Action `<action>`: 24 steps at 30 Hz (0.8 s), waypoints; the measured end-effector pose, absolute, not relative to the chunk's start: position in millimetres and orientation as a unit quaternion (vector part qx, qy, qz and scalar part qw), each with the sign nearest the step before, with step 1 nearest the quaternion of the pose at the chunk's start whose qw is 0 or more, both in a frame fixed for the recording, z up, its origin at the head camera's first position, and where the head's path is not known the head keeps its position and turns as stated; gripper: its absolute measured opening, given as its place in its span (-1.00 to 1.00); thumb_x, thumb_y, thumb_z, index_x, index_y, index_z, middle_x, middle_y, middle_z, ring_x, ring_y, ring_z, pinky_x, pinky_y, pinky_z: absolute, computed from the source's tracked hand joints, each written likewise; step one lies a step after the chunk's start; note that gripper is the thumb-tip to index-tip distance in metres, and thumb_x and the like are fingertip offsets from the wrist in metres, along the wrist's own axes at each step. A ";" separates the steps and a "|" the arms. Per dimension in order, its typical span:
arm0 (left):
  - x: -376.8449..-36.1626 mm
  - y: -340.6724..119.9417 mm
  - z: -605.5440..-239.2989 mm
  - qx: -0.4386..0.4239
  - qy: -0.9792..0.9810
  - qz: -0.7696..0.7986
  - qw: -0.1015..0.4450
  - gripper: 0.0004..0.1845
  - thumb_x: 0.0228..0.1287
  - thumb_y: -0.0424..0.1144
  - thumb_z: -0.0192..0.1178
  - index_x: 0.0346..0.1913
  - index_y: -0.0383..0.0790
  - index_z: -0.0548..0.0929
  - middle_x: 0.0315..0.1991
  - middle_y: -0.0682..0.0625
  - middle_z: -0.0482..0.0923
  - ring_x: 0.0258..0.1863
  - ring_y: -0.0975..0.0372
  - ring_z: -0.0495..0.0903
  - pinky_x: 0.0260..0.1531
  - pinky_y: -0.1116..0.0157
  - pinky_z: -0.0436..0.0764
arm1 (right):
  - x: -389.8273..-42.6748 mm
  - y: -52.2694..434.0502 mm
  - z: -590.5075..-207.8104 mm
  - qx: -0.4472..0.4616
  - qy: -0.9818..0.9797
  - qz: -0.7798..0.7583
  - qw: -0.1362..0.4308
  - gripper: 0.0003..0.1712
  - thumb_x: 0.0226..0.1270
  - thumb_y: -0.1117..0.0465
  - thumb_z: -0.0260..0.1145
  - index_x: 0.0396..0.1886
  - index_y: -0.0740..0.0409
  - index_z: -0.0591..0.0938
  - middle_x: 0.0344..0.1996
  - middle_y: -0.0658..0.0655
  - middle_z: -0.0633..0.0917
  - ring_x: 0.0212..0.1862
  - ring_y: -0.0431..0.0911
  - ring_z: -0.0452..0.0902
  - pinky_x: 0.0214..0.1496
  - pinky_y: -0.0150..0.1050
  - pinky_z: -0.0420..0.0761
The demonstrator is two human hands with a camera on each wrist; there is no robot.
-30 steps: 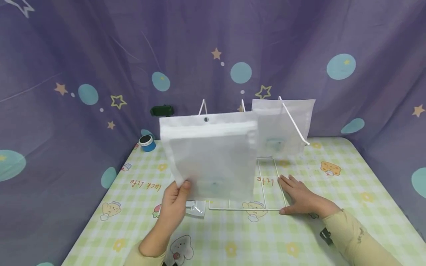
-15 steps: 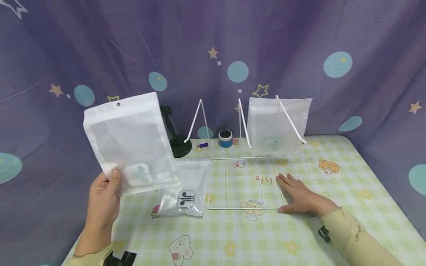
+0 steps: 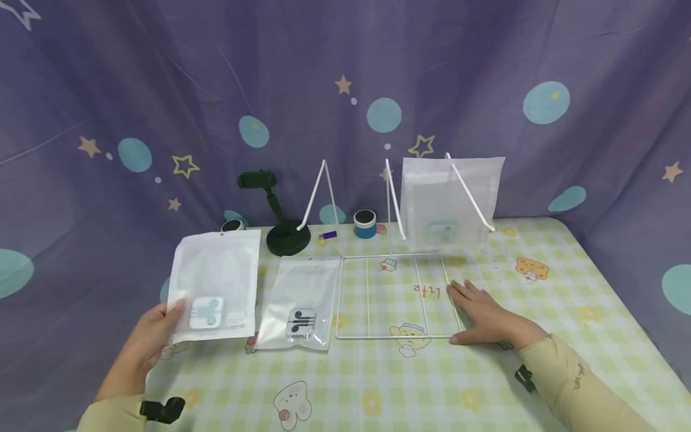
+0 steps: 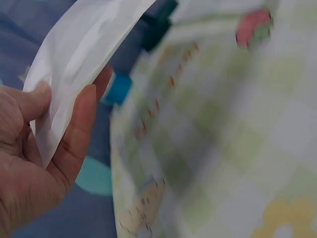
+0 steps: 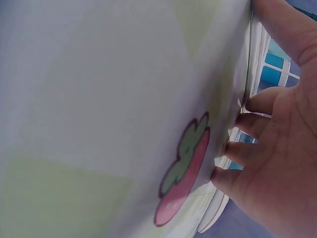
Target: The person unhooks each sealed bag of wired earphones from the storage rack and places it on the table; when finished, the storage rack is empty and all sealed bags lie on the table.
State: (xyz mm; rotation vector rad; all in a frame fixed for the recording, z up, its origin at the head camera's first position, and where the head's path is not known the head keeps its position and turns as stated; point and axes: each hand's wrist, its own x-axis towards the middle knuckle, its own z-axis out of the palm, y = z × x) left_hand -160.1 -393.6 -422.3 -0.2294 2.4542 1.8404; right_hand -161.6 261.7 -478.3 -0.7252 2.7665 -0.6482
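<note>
left grip (image 3: 148, 333) pinching white pouch (image 3: 216, 285) by its lower corner, just above desk (image 3: 378, 384). lay flat beside earphone pouch (image 3: 299, 303), edges apart. right grip (image 3: 486, 318) spread flat, steadying wire rack (image 3: 394, 297).

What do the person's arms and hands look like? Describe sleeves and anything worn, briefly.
Both arms wear pale yellow long sleeves. The left hand and right hand are bare, with no gloves. A small black device sits at each wrist, and the right sleeve bears a small dark marking.
</note>
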 end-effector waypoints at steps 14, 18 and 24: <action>-193.4 -421.8 -461.9 -0.111 0.905 0.389 0.130 -0.28 0.54 0.03 -0.14 0.35 -0.64 0.17 0.20 -0.50 0.29 -0.03 0.02 0.44 -0.14 0.27 0.45 | -161.0 262.4 -482.2 -0.241 0.937 -0.228 0.110 0.29 0.02 -0.28 0.47 0.48 0.45 0.09 0.46 0.48 0.05 0.44 0.47 -0.20 0.30 0.46 -0.07; -196.6 -420.4 -468.7 -0.123 0.904 0.392 0.118 -0.24 0.51 0.07 -0.07 0.36 -0.61 0.17 0.26 -0.51 0.23 0.09 -0.12 0.36 -0.01 0.10 0.43 | -161.3 262.1 -482.1 -0.239 0.937 -0.229 0.108 0.29 0.03 -0.27 0.47 0.48 0.44 0.08 0.46 0.47 0.05 0.44 0.47 -0.20 0.30 0.46 -0.08; -197.5 -415.3 -472.3 -0.115 0.938 0.321 0.062 -0.37 0.43 -0.01 0.09 0.12 -0.66 0.43 0.03 -0.50 0.44 -0.11 -0.10 0.44 -0.20 0.12 0.46 | -161.7 262.4 -482.4 -0.238 0.937 -0.229 0.111 0.29 0.03 -0.26 0.47 0.49 0.43 0.07 0.47 0.46 0.04 0.44 0.46 -0.21 0.31 0.45 -0.09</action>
